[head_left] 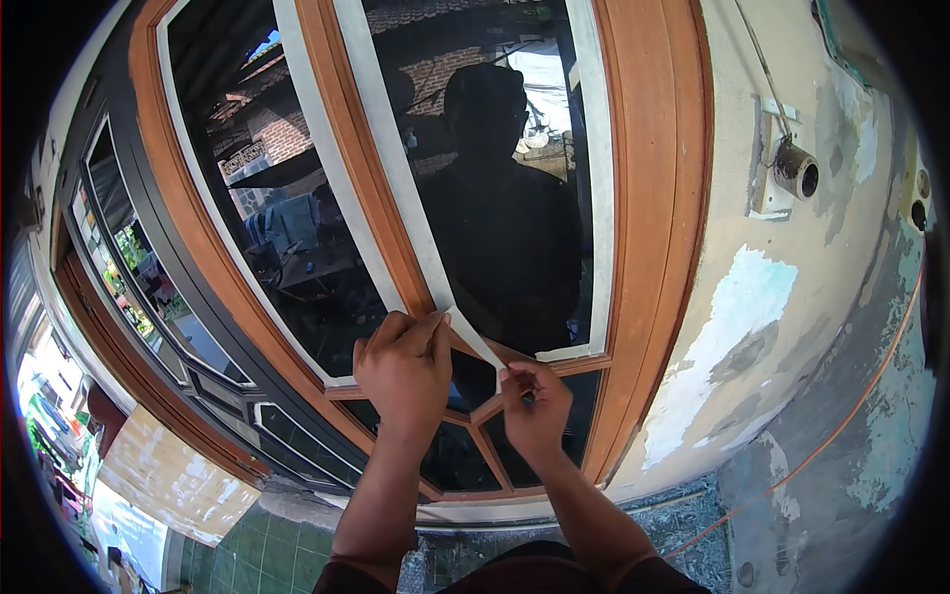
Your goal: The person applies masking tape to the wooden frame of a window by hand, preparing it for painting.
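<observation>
A pale strip of masking tape (403,178) runs down the left edge of the right glass pane (500,252), beside the orange-brown wooden mullion (358,129). Below the pane's corner, its lower end (479,342) slants away across the wood. My right hand (535,408) pinches this end between thumb and forefinger. My left hand (401,371) is curled closed over the bottom of the mullion, fingertips at the tape. Whatever lies inside its fingers, if anything, is hidden.
More tape borders the left glass pane (297,218). To the right, a peeling wall (732,327) carries a pipe stub (796,171) and an orange cable (841,428). A dark-framed window (148,257) stands left, with a stained board (178,475) below. Green floor tiles (262,549) lie underneath.
</observation>
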`<state>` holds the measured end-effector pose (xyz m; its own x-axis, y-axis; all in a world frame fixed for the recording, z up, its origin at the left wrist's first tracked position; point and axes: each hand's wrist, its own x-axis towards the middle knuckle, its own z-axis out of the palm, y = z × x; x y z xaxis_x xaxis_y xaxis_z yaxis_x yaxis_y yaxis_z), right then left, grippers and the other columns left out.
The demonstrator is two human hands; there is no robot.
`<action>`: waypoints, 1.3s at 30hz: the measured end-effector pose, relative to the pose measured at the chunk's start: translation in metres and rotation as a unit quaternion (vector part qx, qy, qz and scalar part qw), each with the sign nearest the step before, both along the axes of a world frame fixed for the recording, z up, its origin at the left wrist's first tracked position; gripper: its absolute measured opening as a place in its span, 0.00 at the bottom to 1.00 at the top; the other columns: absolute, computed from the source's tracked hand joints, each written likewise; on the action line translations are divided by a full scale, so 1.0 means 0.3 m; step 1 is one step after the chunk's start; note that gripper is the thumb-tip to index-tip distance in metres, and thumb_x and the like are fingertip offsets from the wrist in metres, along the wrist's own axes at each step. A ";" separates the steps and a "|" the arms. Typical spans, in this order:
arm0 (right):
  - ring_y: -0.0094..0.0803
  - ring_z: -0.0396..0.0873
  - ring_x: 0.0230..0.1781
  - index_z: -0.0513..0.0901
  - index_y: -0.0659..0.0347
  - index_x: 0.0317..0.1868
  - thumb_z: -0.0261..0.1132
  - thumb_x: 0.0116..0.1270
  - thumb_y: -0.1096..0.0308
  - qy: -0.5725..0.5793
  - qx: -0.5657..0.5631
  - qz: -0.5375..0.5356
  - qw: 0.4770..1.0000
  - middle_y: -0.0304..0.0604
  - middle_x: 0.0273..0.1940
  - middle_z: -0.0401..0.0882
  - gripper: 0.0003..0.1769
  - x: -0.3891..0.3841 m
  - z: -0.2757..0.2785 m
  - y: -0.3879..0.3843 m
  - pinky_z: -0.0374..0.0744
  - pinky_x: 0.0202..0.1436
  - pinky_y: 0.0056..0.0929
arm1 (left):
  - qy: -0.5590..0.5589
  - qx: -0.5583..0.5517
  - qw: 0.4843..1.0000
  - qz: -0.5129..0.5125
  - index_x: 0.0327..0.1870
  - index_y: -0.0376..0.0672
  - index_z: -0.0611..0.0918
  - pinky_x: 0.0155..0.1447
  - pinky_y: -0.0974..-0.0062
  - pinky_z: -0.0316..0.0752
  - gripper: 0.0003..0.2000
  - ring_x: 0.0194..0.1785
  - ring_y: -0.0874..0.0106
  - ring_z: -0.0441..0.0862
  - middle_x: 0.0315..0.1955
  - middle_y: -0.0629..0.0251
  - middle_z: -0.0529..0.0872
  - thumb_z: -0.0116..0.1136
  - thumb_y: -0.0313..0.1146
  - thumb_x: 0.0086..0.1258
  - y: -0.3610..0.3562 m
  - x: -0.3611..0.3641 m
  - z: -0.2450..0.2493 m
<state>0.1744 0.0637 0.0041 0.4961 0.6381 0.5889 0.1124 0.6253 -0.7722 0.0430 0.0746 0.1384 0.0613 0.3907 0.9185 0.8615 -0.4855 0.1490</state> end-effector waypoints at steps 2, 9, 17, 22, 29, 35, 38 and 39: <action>0.25 0.85 0.40 0.87 0.68 0.47 0.73 0.70 0.83 -0.018 0.025 -0.009 0.999 0.43 0.42 0.87 0.07 0.054 0.014 -0.004 0.81 0.46 0.23 | -0.003 -0.002 1.000 -0.010 0.38 0.48 0.96 0.38 0.65 0.66 0.04 0.26 0.70 0.80 0.25 0.73 0.83 0.77 0.35 0.66 0.007 0.004 -0.002; 0.33 0.88 0.44 0.91 0.64 0.49 0.71 0.69 0.85 -0.086 0.050 -0.084 0.992 0.46 0.45 0.84 0.11 0.163 0.087 0.007 0.83 0.47 0.27 | 0.006 0.008 1.000 0.010 0.39 0.47 0.96 0.39 0.65 0.67 0.04 0.28 0.68 0.82 0.27 0.71 0.85 0.76 0.35 0.68 0.007 0.026 0.005; 0.31 0.87 0.44 0.91 0.64 0.52 0.73 0.68 0.86 -0.041 0.044 -0.085 0.995 0.46 0.50 0.77 0.14 0.162 0.047 0.038 0.87 0.46 0.26 | 0.019 -0.004 0.998 0.056 0.41 0.47 0.96 0.42 0.64 0.70 0.06 0.30 0.65 0.83 0.29 0.69 0.85 0.73 0.37 0.72 0.019 0.031 -0.025; 0.30 0.87 0.44 0.90 0.66 0.50 0.75 0.65 0.86 -0.056 0.069 -0.155 0.984 0.45 0.51 0.75 0.14 0.151 -0.008 0.053 0.90 0.44 0.27 | 0.021 -0.006 0.996 0.083 0.41 0.48 0.96 0.42 0.64 0.69 0.06 0.30 0.65 0.83 0.28 0.69 0.83 0.73 0.37 0.71 0.026 0.032 -0.040; 0.31 0.86 0.41 0.89 0.66 0.46 0.76 0.68 0.80 -0.091 0.090 -0.191 0.973 0.45 0.47 0.75 0.09 0.164 -0.039 0.047 0.85 0.39 0.27 | 0.006 0.007 0.996 0.086 0.40 0.49 0.96 0.41 0.64 0.68 0.06 0.30 0.66 0.83 0.27 0.70 0.82 0.75 0.38 0.69 0.026 0.035 -0.055; 0.34 0.84 0.36 0.89 0.69 0.41 0.77 0.69 0.72 -0.138 0.049 -0.205 0.968 0.47 0.44 0.76 0.08 0.112 0.001 0.030 0.83 0.38 0.32 | 0.004 0.002 0.997 0.080 0.41 0.48 0.96 0.40 0.64 0.67 0.06 0.29 0.66 0.82 0.27 0.69 0.82 0.74 0.38 0.70 0.026 0.034 -0.048; 0.35 0.83 0.35 0.88 0.70 0.39 0.78 0.69 0.71 -0.105 0.031 -0.203 0.973 0.48 0.44 0.76 0.09 0.101 -0.005 0.064 0.82 0.38 0.31 | 0.001 -0.006 0.997 0.075 0.40 0.48 0.96 0.40 0.64 0.67 0.07 0.29 0.66 0.82 0.27 0.69 0.82 0.74 0.38 0.70 0.028 0.032 -0.046; 0.35 0.83 0.36 0.88 0.70 0.39 0.77 0.70 0.72 -0.112 0.039 -0.203 0.972 0.48 0.44 0.76 0.09 0.103 -0.008 0.064 0.82 0.39 0.31 | -0.003 -0.007 0.997 0.071 0.40 0.48 0.96 0.40 0.64 0.67 0.07 0.28 0.66 0.82 0.27 0.69 0.82 0.74 0.38 0.70 0.027 0.032 -0.046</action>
<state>0.2054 0.0830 0.0017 0.5510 0.3659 0.7500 0.5227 0.5492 -0.6520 0.0526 0.0826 0.1247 -0.0006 0.4071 0.9134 0.9206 -0.3565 0.1595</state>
